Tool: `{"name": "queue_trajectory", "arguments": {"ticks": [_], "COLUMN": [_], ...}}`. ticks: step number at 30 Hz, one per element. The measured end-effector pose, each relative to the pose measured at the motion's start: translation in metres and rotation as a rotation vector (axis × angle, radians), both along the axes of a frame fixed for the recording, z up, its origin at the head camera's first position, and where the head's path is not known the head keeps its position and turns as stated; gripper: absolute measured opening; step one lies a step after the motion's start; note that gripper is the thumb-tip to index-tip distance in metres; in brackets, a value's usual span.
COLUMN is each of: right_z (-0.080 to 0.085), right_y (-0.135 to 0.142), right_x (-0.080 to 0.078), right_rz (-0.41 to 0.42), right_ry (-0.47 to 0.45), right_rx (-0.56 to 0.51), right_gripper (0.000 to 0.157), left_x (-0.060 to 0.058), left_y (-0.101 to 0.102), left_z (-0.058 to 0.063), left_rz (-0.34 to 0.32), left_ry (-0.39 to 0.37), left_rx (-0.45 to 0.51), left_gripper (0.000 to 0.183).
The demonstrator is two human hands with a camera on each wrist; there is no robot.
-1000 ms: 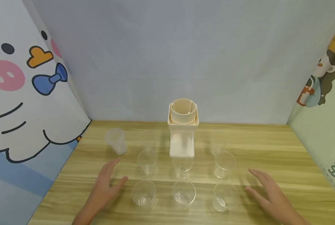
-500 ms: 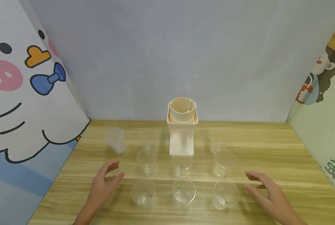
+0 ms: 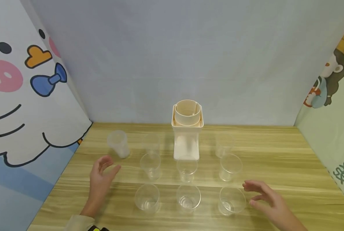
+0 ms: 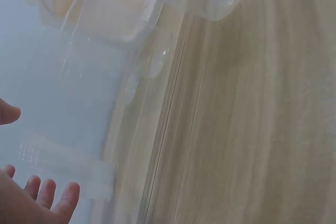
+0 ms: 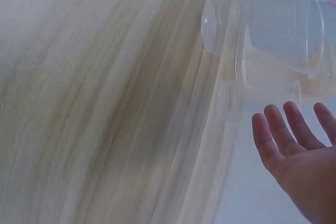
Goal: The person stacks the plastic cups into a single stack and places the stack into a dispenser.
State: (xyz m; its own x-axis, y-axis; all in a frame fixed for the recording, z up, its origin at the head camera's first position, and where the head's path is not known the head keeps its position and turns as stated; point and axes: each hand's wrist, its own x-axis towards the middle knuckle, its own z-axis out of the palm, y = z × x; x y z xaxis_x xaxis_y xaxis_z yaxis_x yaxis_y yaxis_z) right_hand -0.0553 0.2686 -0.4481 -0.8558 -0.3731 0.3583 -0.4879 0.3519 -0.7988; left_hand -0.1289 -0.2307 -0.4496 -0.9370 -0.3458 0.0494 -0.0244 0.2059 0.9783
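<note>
My left hand (image 3: 101, 181) is over the table's left side, fingers loosely bent and thumb apart, holding nothing. Just beyond its fingertips stands a frosted plastic cup stack (image 3: 118, 143), whose ridged rims show in the left wrist view. My right hand (image 3: 271, 203), also holding nothing, hovers beside the front right clear cup (image 3: 232, 200), fingertips close to its rim. Other clear plastic cups stand upright in rows, among them a front left cup (image 3: 147, 198), a front middle cup (image 3: 188, 198) and a middle-row right cup (image 3: 231, 166).
A cream plastic stand (image 3: 186, 146) with a round open holder (image 3: 188, 112) on top is at the back centre. Faint clear cups (image 3: 224, 144) flank it. A pale curtain (image 3: 189, 64) closes off the back of the wooden table (image 3: 281, 154), with printed cloths at both sides.
My left hand has moved forward and left, closer to the frosted cup stack. The right hand has shifted left toward the front right cup, its fingers a bit more bent. The cups stay put.
</note>
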Motion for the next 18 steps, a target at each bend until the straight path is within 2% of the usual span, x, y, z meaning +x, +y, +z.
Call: {"name": "queue_trajectory", "arguments": {"ticks": [3, 7, 13, 18], "right_z": [-0.003, -0.005, -0.011, -0.021], "right_y": [-0.001, -0.004, -0.009, -0.012], "right_x": [0.0, 0.001, 0.004, 0.005], "right_rz": [0.053, 0.083, 0.089, 0.063], "right_ry": [-0.004, -0.007, -0.039, -0.05], "right_rx": [-0.022, -0.026, 0.005, 0.03], "right_gripper": [0.062, 0.073, 0.086, 0.092], "left_x": [-0.009, -0.022, -0.044, -0.061], "left_y": [-0.003, -0.007, -0.014, -0.02], "left_z": [-0.004, -0.01, -0.016, -0.017], "left_rz": [0.02, 0.02, -0.006, -0.039], "left_ry": [-0.009, -0.009, -0.011, -0.001], "left_rx": [0.019, 0.021, 0.039, 0.044], "left_gripper": [0.054, 0.064, 0.086, 0.096]}}
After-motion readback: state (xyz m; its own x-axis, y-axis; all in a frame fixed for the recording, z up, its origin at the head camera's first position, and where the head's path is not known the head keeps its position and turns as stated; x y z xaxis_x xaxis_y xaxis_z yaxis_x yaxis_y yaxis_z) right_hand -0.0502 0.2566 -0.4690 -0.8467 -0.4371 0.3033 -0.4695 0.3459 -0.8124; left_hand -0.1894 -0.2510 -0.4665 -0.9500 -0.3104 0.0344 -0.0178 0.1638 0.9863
